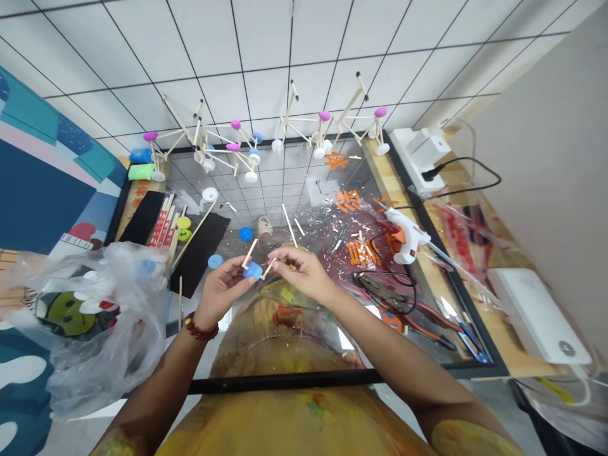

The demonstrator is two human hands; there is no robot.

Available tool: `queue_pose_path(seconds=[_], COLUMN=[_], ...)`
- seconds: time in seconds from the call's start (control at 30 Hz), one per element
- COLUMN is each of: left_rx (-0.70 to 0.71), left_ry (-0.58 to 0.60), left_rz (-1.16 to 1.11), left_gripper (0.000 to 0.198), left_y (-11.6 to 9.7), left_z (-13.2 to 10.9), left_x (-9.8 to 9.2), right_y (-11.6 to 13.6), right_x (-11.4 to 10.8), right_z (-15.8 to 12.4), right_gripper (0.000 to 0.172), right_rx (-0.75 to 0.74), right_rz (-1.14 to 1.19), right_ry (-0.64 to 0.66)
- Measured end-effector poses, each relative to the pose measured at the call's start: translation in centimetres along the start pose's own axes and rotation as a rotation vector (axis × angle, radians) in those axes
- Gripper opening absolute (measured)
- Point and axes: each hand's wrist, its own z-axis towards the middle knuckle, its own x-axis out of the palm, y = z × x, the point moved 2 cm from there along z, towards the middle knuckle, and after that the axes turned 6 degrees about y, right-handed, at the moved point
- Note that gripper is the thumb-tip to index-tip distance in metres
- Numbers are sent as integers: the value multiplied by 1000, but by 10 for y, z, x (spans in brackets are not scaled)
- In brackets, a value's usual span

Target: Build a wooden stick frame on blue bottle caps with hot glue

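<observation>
Between the fingers of my left hand [222, 288] is a light-blue bottle cap [253, 271], with a short wooden stick [249, 252] standing up from it. My right hand [304, 271] pinches another short wooden stick [268, 269] close to the cap's right side; whether its lower end touches the cap I cannot tell. A blue cap [246, 234] and a lighter blue disc [215, 261] lie on the glass tabletop near my left hand. Just beyond my right hand lies a longer wooden stick [289, 225].
Several stick models with caps and magenta tops [324, 116] stand along the tiled wall. On the right are a glue gun [407, 235], pliers [403, 303], scissors [463, 329] and a power strip [418, 161]. A plastic bag [123, 316] sits left, beside black sheets [202, 253]. Wood scraps litter the glass.
</observation>
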Motion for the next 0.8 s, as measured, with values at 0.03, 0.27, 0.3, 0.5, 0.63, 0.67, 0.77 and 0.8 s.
queue_pose_path(seconds=[0.03, 0.27, 0.3, 0.5, 0.63, 0.67, 0.77, 0.8], left_rx=[-7, -11, -14, -14, -10, -10, -12, -12], left_ry=[-4, 16, 28, 75, 75, 77, 89, 89], left_rz=[-21, -75, -72, -79, -68, -63, -50, -47], left_gripper=[43, 41, 42, 40, 40, 40, 40, 39], left_y=[1, 1, 1, 6, 8, 8, 8, 8], left_z=[1, 2, 2, 3, 4, 4, 4, 4], left_x=[-1, 2, 3, 4, 3, 3, 3, 3], right_y=[-2, -6, -6, -10, -13, -13, -12, -11], right_x=[0, -3, -3, -1, 0, 0, 0, 0], right_z=[0, 2, 2, 3, 4, 4, 4, 4], right_gripper=[22, 29, 29, 33, 34, 34, 35, 35], right_rx=[11, 70, 70, 89, 122, 128, 137, 139], right_rz=[24, 153, 156, 300, 358, 363, 374, 374], right_ry=[-7, -18, -13, 25, 40, 39, 31, 29])
